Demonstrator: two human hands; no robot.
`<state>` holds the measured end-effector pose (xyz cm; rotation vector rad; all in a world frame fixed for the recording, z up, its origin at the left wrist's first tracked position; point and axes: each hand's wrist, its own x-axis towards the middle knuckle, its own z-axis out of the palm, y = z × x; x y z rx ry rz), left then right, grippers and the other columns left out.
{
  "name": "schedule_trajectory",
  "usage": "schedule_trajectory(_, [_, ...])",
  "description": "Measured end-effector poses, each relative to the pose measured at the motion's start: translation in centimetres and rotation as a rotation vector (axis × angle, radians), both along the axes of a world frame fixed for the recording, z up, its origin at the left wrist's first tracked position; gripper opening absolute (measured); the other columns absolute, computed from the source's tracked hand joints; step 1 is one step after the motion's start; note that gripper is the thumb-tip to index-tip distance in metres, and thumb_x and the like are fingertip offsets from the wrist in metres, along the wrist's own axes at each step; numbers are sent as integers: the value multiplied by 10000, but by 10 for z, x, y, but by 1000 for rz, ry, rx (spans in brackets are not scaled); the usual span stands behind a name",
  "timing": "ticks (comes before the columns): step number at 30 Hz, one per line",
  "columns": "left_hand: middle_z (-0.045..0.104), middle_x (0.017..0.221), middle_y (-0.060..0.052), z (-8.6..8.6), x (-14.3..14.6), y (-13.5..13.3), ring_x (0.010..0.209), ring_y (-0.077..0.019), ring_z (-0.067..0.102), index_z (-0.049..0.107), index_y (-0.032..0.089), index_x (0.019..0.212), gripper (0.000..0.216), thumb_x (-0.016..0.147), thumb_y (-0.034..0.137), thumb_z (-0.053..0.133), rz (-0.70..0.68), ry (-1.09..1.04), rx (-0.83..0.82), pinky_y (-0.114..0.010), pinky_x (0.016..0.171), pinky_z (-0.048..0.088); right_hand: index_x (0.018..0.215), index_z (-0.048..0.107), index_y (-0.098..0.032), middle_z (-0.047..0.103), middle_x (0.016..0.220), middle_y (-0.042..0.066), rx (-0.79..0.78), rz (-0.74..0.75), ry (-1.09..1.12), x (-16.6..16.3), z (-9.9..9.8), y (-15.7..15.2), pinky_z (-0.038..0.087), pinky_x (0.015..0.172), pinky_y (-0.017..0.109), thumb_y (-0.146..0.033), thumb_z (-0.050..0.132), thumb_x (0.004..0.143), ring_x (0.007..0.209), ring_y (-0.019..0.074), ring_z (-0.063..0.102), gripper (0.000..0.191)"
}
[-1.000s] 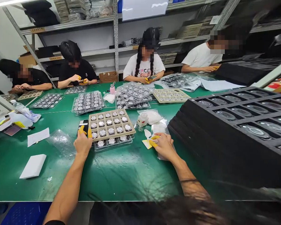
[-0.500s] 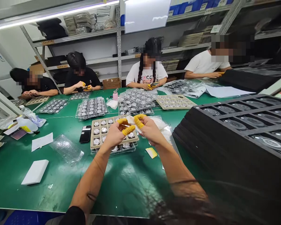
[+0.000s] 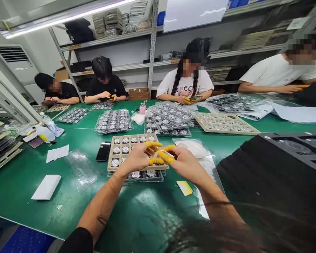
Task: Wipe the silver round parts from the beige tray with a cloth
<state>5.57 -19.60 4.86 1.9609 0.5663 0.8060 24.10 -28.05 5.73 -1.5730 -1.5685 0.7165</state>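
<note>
My left hand and my right hand meet above a beige tray of round silver parts. Yellow finger cots cover the fingertips of both hands. The fingers pinch together around a small item between them that I cannot make out. The tray rests on a clear blister tray on the green table. A black phone lies just left of the tray. A small yellow and white pad lies below my right hand.
A black foam tray stack fills the right side. Clear trays of parts and another beige tray lie further back. Several co-workers sit along the far edge. White paper and a clear plastic lid lie at left.
My left hand left the phone and my right hand left the pad; both rose and met above the tray. The view has shifted left and slightly up.
</note>
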Motion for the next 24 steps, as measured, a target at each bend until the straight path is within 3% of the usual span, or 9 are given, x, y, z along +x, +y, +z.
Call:
schedule_trajectory(4, [755,1031,-81,-1,-1,4,930,-201,685,774,200,1037,208,939,344,660,36,-12,64,-324,849,539,909,768,-222,745,823,36,37,-90,-146,5,6,-2,445,664,295,-369,579,796,752,208,647,265])
schedule_trajectory(7, [760,1026,-64,-1,0,4,930,-196,673,784,216,1018,198,947,222,599,100,54,176,-322,861,533,848,761,-220,743,875,54,119,-37,-185,6,7,-2,461,748,314,-394,574,817,851,224,654,258])
schedule_trajectory(12, [776,1039,-39,1,2,0,938,-189,687,777,232,1058,246,946,170,566,84,84,212,-302,870,527,872,756,-234,760,880,34,-50,81,-146,6,6,-5,471,716,311,-481,556,873,803,214,651,318])
schedule_trajectory(14, [774,985,-42,-1,2,0,878,-191,687,757,229,1127,238,962,222,586,168,131,214,-299,811,521,882,757,-230,755,880,35,-53,81,-78,10,9,-7,481,724,314,-515,591,857,808,213,648,331])
schedule_trajectory(18, [716,871,-73,-21,10,8,817,-222,647,774,205,1078,201,959,282,632,439,402,381,-331,750,479,789,731,-204,721,1031,74,72,-72,167,23,21,-11,503,772,337,-552,721,742,895,222,636,352])
schedule_trajectory(21, [645,840,-94,-46,27,16,808,-233,619,801,194,864,84,874,257,747,375,566,425,-355,735,469,709,713,-203,699,1186,83,205,-198,281,29,29,-13,494,795,344,-461,762,687,1028,251,624,264])
schedule_trajectory(24, [605,857,-116,-63,46,21,857,-249,614,733,161,658,138,750,145,834,350,552,381,-381,769,471,849,757,-214,726,1152,75,195,-186,425,30,30,-14,484,719,323,-428,731,732,933,220,633,245])
